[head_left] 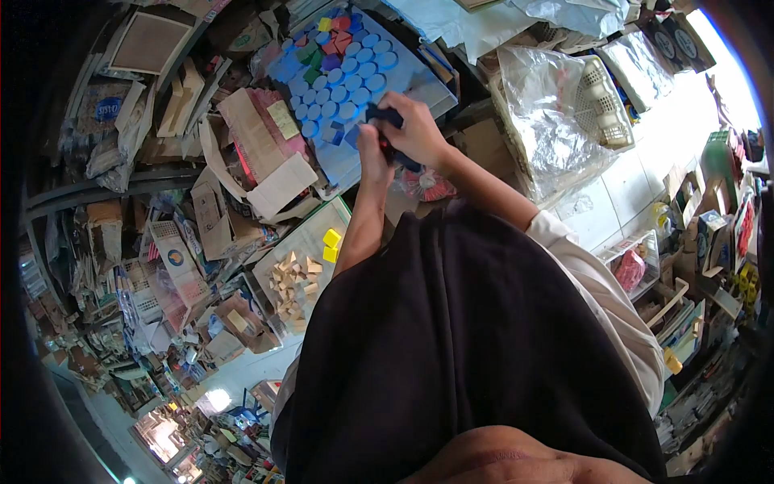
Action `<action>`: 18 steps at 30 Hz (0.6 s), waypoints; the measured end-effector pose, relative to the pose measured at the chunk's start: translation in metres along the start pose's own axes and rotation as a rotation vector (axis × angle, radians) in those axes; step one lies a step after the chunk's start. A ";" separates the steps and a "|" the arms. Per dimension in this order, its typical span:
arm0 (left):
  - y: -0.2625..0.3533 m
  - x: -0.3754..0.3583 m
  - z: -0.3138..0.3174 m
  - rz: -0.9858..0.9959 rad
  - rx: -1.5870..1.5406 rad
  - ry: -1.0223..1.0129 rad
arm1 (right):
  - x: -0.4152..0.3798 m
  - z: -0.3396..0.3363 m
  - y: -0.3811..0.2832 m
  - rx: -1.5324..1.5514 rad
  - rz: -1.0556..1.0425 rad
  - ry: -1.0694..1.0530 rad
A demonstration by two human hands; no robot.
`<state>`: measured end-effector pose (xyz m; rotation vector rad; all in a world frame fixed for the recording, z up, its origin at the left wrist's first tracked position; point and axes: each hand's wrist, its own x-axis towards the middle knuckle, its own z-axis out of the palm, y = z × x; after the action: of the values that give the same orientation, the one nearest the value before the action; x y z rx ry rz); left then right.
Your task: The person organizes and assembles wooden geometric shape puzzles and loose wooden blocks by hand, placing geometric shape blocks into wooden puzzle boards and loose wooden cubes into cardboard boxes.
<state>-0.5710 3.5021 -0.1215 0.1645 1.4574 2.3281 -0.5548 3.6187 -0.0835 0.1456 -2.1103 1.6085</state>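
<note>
Both of my hands meet over the front edge of a blue board (435, 95). My right hand (413, 129) is wrapped round a dark object (385, 118), too small and shadowed to identify. My left hand (373, 155) presses against the lower side of the same object, its thumb pointing up. Beyond them, several round light-blue discs (352, 83) lie in rows on the board. Red blocks (342, 40), green blocks (309, 55) and a yellow block (325, 25) sit at its far end. A blue-and-white piece (333, 134) lies left of my hands.
Left of the board are an open cardboard box (282, 187) and a tray of small wooden pieces (294, 282) with yellow blocks (331, 245) at its edge. At right stand a plastic-covered crate (556, 113) and a white basket (637, 262) on the floor.
</note>
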 end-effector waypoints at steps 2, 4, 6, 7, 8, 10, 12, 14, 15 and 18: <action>0.004 -0.004 0.013 0.055 0.156 -0.006 | 0.006 -0.001 0.013 -0.012 0.035 0.038; 0.012 -0.005 0.008 -0.038 -0.025 0.016 | 0.013 -0.004 0.016 -0.060 0.111 0.177; 0.018 0.000 0.002 -0.100 -0.372 -0.067 | 0.012 -0.013 0.007 0.546 0.532 0.109; 0.020 -0.002 0.004 -0.090 -0.372 -0.060 | 0.009 -0.013 0.007 0.656 0.559 0.040; 0.019 -0.004 0.008 -0.100 -0.440 0.038 | 0.005 -0.005 0.006 0.286 0.138 0.051; 0.019 -0.004 0.023 -0.079 -0.667 -0.087 | -0.009 0.012 -0.010 -0.178 -0.278 0.039; 0.002 -0.005 0.009 -0.087 -0.661 0.014 | -0.011 0.017 0.009 -0.117 -0.177 0.067; -0.004 -0.007 0.004 -0.099 -0.599 0.176 | 0.001 0.016 0.025 -0.130 -0.134 0.146; -0.005 -0.012 0.004 -0.100 -0.598 0.182 | 0.007 0.015 0.029 0.035 0.085 0.181; -0.004 -0.009 -0.001 -0.050 -0.656 0.126 | 0.005 0.000 -0.009 0.076 0.189 0.088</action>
<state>-0.5615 3.4997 -0.1246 -0.1995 0.6658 2.6696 -0.5563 3.6174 -0.0731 -0.1017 -2.0481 1.7705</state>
